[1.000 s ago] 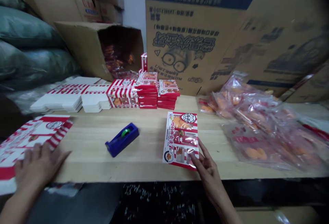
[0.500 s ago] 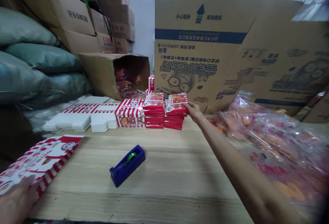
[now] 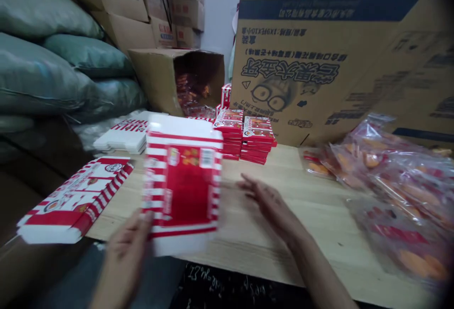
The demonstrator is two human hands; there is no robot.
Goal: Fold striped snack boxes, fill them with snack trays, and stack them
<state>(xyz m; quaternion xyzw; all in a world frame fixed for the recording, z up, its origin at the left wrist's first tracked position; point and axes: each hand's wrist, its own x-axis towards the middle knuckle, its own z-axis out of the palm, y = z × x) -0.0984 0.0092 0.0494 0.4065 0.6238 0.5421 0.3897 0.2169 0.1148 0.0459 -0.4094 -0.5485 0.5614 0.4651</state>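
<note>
My left hand [image 3: 129, 240] grips the lower left edge of a flat, unfolded red-and-white striped carton [image 3: 187, 186], held up over the table's front edge and slightly blurred. A barcode shows at its top right. My right hand [image 3: 264, 202] hovers over the table to the right of the carton, fingers stretched out and holding nothing. Behind it stand two piles of small red boxes [image 3: 258, 129]. At the left lies a stack of striped cartons [image 3: 76, 195]. The blue tape dispenser is out of sight, probably behind the held carton.
Clear bags of orange pieces [image 3: 397, 172] heap up on the right of the table [image 3: 319, 214]. An open cardboard box [image 3: 152, 77] stands at the back left, near more flat cartons [image 3: 122, 136]. A large printed cardboard sheet [image 3: 301, 86] rises behind. Green sacks [image 3: 42, 72] are piled at left.
My right hand has left the pile of red boxes and come back toward me. My left hand has lifted a carton off the left stack and brought it rightward. The view has shifted.
</note>
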